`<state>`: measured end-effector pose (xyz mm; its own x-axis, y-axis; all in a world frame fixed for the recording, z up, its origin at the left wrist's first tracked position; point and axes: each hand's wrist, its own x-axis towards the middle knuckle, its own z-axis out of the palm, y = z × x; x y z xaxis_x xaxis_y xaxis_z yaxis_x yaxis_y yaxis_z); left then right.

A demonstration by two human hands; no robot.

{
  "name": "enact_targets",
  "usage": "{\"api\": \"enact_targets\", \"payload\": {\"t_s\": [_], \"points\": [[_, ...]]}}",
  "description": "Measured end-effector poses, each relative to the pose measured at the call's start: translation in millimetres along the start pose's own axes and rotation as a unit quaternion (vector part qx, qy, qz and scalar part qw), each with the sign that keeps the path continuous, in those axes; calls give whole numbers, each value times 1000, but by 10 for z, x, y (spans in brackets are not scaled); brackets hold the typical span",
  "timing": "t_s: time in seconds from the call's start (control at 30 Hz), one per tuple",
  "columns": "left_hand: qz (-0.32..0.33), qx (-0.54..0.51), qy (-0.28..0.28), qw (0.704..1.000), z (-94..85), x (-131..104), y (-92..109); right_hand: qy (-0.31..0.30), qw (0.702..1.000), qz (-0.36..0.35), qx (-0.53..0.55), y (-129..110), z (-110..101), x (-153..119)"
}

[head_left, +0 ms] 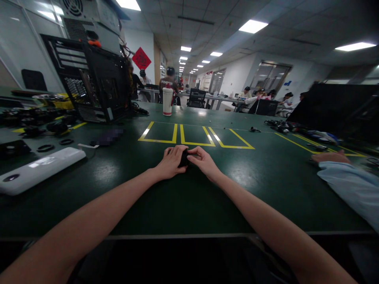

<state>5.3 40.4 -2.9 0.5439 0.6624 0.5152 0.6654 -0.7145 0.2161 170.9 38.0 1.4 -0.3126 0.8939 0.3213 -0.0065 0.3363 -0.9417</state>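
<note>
A small dark object, black and too hidden to name, is between my hands over the green table. My left hand is closed round its left side, fingers over the top and thumb below. From the right, my right hand pinches its edge with thumb and fingertips. Most of the object is covered by my fingers. Just beyond my hands, yellow tape outlines mark the tabletop.
At left are a white elongated device, black rings, dark parts and a black computer case. A white cup stands at the back. A co-worker's sleeved arm reaches in at right, near cables.
</note>
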Motion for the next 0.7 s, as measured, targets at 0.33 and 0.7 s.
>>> {"api": "enact_targets", "payload": {"t_s": [0.33, 0.7], "points": [[4, 3, -2, 1000, 0, -6, 1, -35, 999, 8, -2, 29, -31, 6], [3, -5, 2, 1000, 1, -5, -1, -20, 999, 41, -18, -7, -30, 27]]}}
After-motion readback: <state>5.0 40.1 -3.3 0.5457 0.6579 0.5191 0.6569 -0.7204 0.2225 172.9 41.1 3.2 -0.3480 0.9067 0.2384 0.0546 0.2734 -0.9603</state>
